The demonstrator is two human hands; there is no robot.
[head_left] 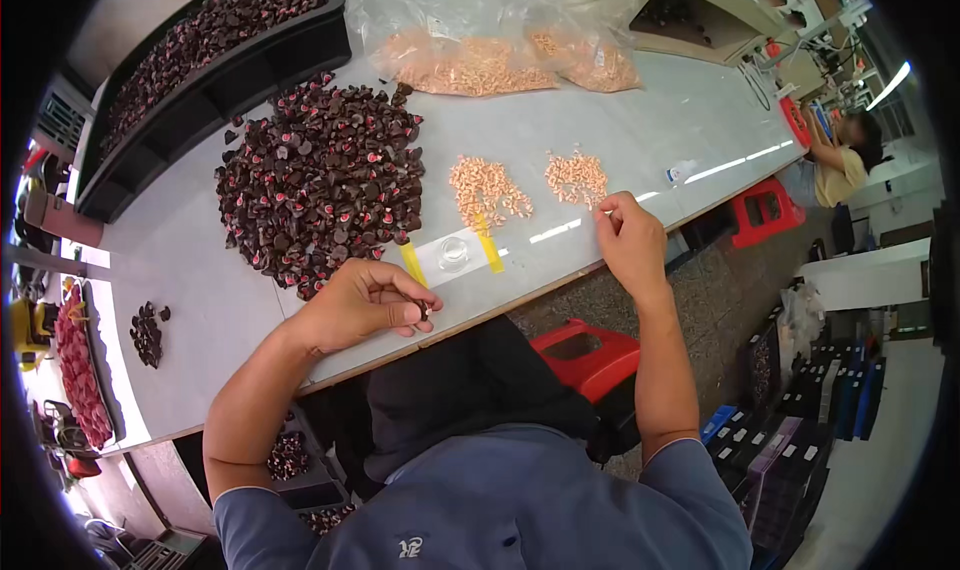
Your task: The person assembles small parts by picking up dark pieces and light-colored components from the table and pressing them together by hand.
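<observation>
My left hand (pixel 362 305) is closed at the table's front edge, pinching a small dark brown part (pixel 423 311) between thumb and fingers. My right hand (pixel 634 242) has its thumb and fingertips pressed together beside a small pile of peach-coloured pieces (pixel 576 178); anything in that pinch is too small to make out. Left of it lies a second peach pile (pixel 487 188). Between my hands, a clear round fixture (pixel 454 254) sits on a white strip held down by yellow tape (pixel 489 251). A big heap of dark brown parts with red spots (pixel 320 180) spreads beyond my left hand.
Clear bags of peach pieces (pixel 475 65) lie at the back. A long black bin (pixel 215 105) of dark parts stands at the far left, and a small dark cluster (pixel 147 334) lies nearer. Red stools (pixel 590 358) stand below the table. Another person (pixel 843 165) works far right.
</observation>
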